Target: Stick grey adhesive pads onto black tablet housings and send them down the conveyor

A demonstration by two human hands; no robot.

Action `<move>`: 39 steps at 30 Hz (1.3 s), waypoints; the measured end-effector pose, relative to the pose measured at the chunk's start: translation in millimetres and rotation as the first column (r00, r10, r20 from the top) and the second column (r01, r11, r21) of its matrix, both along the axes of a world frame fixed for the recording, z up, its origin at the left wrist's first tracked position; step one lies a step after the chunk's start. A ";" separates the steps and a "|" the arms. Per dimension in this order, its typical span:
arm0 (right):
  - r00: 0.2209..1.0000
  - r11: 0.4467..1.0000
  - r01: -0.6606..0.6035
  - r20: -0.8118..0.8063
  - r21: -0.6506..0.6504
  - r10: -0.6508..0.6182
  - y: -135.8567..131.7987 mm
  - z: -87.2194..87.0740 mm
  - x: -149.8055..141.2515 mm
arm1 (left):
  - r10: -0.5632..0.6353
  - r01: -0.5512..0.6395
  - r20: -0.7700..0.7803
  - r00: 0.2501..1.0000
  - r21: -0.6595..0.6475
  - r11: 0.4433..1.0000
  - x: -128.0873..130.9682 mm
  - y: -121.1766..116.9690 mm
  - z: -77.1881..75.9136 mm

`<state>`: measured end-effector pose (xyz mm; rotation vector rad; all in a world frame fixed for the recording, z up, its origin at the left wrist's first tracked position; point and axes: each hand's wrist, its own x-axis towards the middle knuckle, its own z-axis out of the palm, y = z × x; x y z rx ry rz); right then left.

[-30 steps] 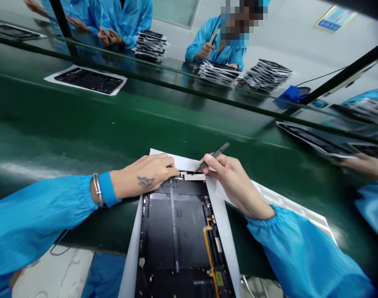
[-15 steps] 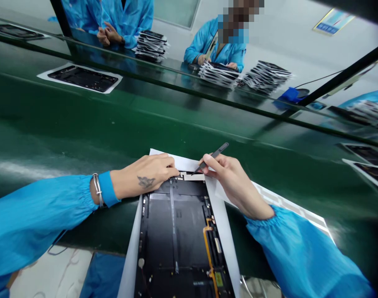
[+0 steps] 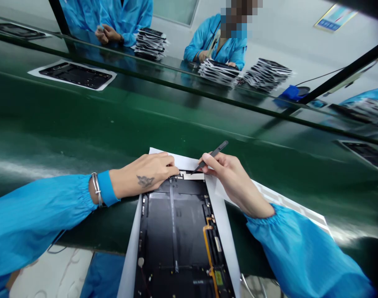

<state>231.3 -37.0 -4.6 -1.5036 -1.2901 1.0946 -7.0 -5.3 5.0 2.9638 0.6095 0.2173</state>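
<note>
Open tablet housing [image 3: 173,231] on white paper [image 3: 222,203], long axis pointing away from the person, at the green tabletop's [image 3: 114,124] near edge
Right hand [image 3: 235,184] clamped on black tweezers [image 3: 213,156], tip at the housing's far end; left hand [image 3: 144,174] beside it, fingers together

Matt plastic tweezers [image 3: 215,151], glossy green bench [image 3: 120,124]

One left hand [image 3: 144,176] and one right hand [image 3: 234,184] are being seen; one pair of tweezers [image 3: 212,156] is being held; one tablet housing [image 3: 173,231] is being handled; three stacks of tablet panels [image 3: 218,72] (a blurred fourth sits rightmost) are being kept beyond; two co-workers [image 3: 223,47] are being seen.
</note>
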 end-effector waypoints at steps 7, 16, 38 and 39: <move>0.999 0.999 -0.016 0.035 0.034 0.015 -0.1 -1.0 -0.3 | 0.010 -0.010 -0.010 1.000 0.040 0.999 -0.3 0.5 -6.6; 0.948 0.967 -0.099 0.319 0.235 0.019 -6.3 -3.3 0.9 | 0.008 -0.009 0.026 1.000 0.036 0.999 -1.0 -0.1 -11.0; 0.863 0.772 -0.366 0.501 0.519 0.072 -25.6 -7.2 -11.1 | 0.026 -0.024 -0.030 0.999 0.059 0.998 -0.4 -2.2 -4.2; 0.862 0.765 -0.372 0.502 0.526 0.073 -26.1 -7.4 -11.2 | 0.023 -0.022 -0.028 0.999 0.061 0.998 -0.7 -2.4 -4.2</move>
